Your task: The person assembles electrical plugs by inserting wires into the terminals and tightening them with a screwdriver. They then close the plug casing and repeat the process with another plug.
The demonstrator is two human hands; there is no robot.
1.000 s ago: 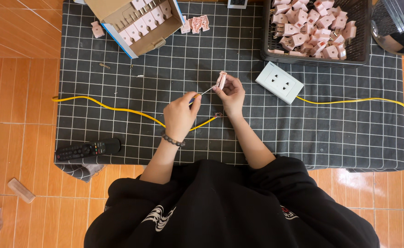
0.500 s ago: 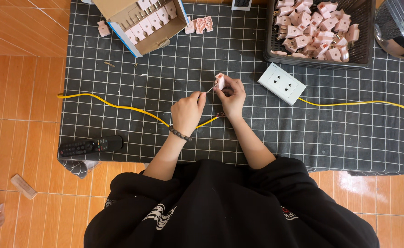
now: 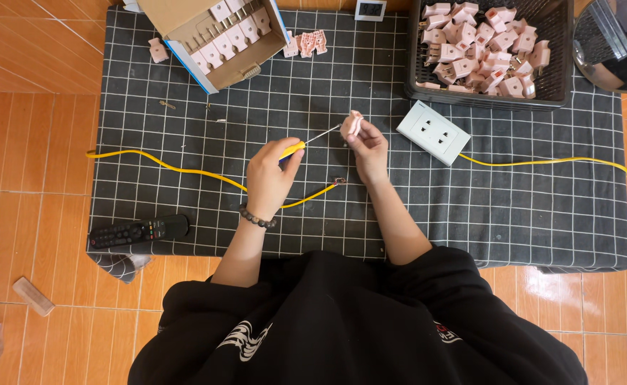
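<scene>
Left hand (image 3: 270, 173) closed on screwdriver (image 3: 293, 149), tip at pink plug (image 3: 355, 122) pinched in right hand (image 3: 365, 146), above mat (image 3: 185, 199). Plug screw work mid-step, I judge. Yellow cable (image 3: 185, 170) end lies loose by wrists (not yet attached). Basket (image 3: 488, 96) of plugs, white socket (image 3: 433, 132) nearby.

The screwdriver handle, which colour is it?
Yellow; the screwdriver handle shows in the left hand, head view.

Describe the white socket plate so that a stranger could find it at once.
On the dark gridded mat, look just below the black basket of pink plugs. The white socket plate lies flat there, right of the right hand. It is the only white rectangular piece, with a yellow cable leaving it.
</scene>
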